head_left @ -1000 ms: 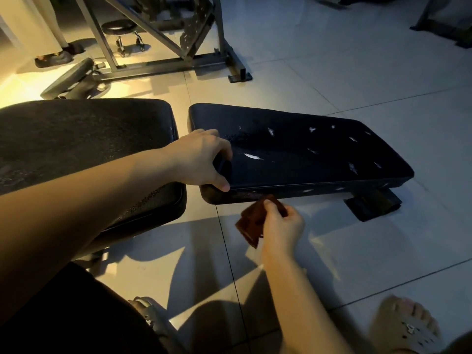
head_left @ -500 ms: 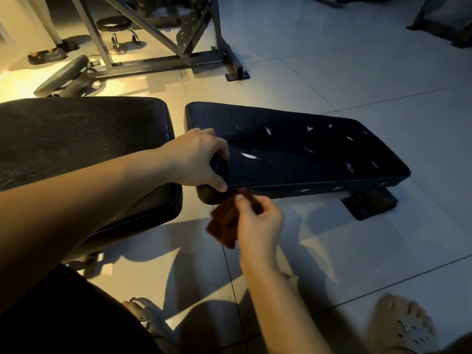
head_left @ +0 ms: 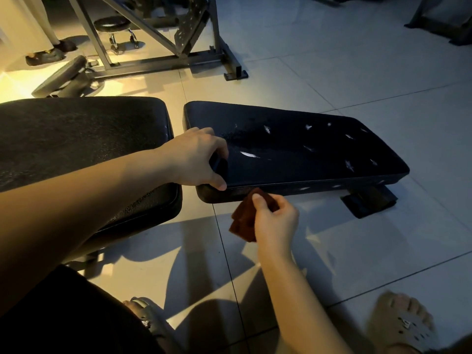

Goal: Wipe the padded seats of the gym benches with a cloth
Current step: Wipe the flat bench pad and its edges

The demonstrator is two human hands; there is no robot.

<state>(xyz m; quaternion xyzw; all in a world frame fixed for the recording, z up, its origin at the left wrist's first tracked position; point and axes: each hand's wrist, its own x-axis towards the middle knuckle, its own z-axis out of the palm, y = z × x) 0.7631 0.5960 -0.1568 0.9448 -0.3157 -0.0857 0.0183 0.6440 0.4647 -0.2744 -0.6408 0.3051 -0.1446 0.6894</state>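
"Pad [head_left: 306, 154], entry one: where did it lie?"

"Low over the tiled floor [head_left: 357, 72], right of a second pad [head_left: 76, 139], with a narrow gap between them."

"Condition?"

"Dark and glossy, with pale flecks scattered across the top. Whether they were dirt or wear could not be told."

"Cloth [head_left: 242, 222]?"

"Reddish-brown and folded, held at the pad's near side edge, below the top. Actual contact was unclear."

"Hands?"

"Left hand [head_left: 196, 159]: fingers curled over the pad's near left corner, thumb on its side, gripping it. Right hand [head_left: 277, 221]: thumb and fingers pinched the cloth."

"Progress?"

"Judged partway. The side edge looked to be the part in hand. The flecked top probably needed a pass, and nothing showed whether the second pad had been wiped."

"Surroundings?"

"A metal frame [head_left: 178, 54] and a small stool [head_left: 112, 24] stood beyond, and a sandal [head_left: 403, 325] showed at the lower right."
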